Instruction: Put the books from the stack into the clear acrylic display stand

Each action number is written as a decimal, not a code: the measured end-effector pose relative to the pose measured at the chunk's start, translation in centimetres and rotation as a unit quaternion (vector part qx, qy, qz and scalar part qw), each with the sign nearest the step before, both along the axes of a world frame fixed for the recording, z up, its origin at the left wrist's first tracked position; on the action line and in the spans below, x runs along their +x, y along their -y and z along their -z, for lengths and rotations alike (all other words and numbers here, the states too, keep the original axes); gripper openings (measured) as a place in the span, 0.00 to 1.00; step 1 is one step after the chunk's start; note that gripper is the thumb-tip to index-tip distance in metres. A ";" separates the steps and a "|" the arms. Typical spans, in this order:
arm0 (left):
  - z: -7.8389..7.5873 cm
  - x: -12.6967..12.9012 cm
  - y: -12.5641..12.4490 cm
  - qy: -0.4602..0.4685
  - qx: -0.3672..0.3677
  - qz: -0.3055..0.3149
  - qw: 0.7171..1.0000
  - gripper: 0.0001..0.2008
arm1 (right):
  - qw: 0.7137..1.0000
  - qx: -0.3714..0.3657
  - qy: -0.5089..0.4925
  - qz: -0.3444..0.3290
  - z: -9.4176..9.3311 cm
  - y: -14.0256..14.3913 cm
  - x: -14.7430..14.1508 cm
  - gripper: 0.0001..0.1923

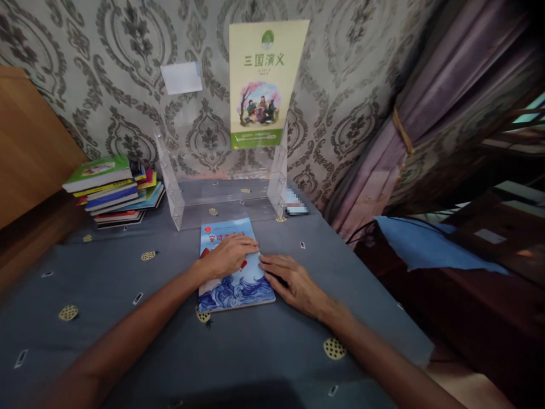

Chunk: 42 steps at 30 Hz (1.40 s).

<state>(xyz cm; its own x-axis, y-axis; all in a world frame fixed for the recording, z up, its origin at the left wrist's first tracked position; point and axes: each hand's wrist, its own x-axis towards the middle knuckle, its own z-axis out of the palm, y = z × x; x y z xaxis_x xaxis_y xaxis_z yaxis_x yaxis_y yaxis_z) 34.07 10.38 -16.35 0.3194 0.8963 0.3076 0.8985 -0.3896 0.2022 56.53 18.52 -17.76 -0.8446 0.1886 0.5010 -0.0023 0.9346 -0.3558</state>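
A blue book with a wave picture [232, 287] lies flat on the grey patterned tablecloth [128, 318], just in front of a clear acrylic display stand [221, 199]. My left hand [230, 255] rests palm down on the book's cover. My right hand [293, 284] lies at the book's right edge, fingers touching it. A green and cream book [261, 79] stands upright in the top of the stand, against the wall.
A stack of several colourful books [114, 190] sits at the back left on the table. A wooden panel [29, 147] rises on the left. Purple curtains [426, 113] and a dark wooden piece with a blue cloth [430, 244] are on the right.
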 end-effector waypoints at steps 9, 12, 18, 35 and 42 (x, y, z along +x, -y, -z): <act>-1.1 1.0 0.4 -0.043 -0.019 -0.003 0.999 0.20 | 1.000 -0.008 0.025 0.001 -0.4 0.1 -0.1 0.16; -1.0 1.7 0.8 -0.063 -0.016 -0.028 0.997 0.18 | 1.000 -0.009 0.028 0.002 -0.4 0.4 0.4 0.16; -0.8 2.0 2.6 -0.013 -0.013 0.013 1.000 0.19 | 0.999 -0.040 0.013 -0.027 -0.8 1.7 2.2 0.15; -0.6 3.5 4.8 0.021 0.001 0.059 0.998 0.18 | 0.991 -0.124 -0.021 -0.037 -1.5 2.6 3.2 0.13; -0.8 4.8 5.9 0.028 -0.005 0.071 0.997 0.18 | 0.989 -0.148 -0.014 -0.024 -1.7 2.7 3.3 0.14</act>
<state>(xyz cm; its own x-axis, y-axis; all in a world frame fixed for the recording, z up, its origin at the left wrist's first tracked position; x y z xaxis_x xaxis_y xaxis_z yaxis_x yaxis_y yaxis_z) 38.86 4.44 -15.55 0.4262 0.8463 0.3196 0.8218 -0.5099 0.2542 59.83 15.84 -16.10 -0.8428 0.2904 0.4533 -0.0581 0.7880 -0.6129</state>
